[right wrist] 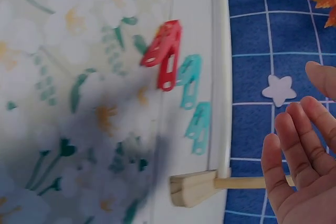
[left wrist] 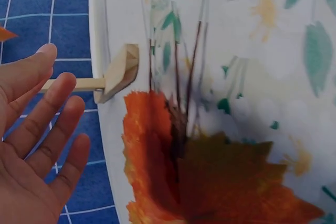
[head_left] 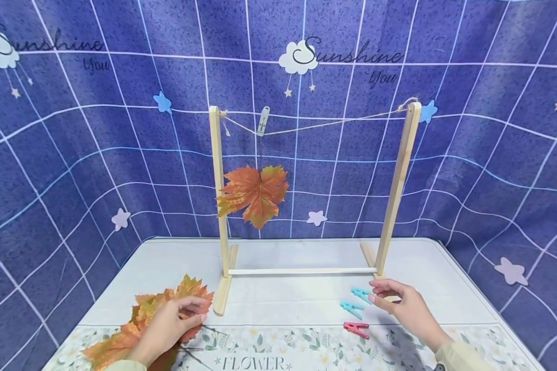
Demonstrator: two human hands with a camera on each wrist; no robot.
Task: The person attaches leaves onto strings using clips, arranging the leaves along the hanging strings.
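My left hand (head_left: 171, 324) is over a pile of orange-green artificial maple leaves (head_left: 144, 314) at the front left. In the left wrist view its fingers (left wrist: 58, 114) are spread and hold nothing; thin dark stems (left wrist: 191, 77) stick out from the leaves. My right hand (head_left: 410, 309) hovers beside two teal clothespins (head_left: 351, 308) and a red clothespin (head_left: 356, 329). Its fingers (right wrist: 296, 145) are relaxed and grip nothing in the right wrist view. One maple leaf (head_left: 255, 195) hangs by its stem from a pale clothespin (head_left: 263, 121) on a string (head_left: 315, 125).
A wooden frame with a left post (head_left: 218, 185), a right post (head_left: 401, 190) and a white crossbar (head_left: 301, 271) stands on the white table (head_left: 297, 299). A flower-print cloth (head_left: 325, 350) covers the front. Blue patterned curtain (head_left: 353, 180) surrounds the back and sides.
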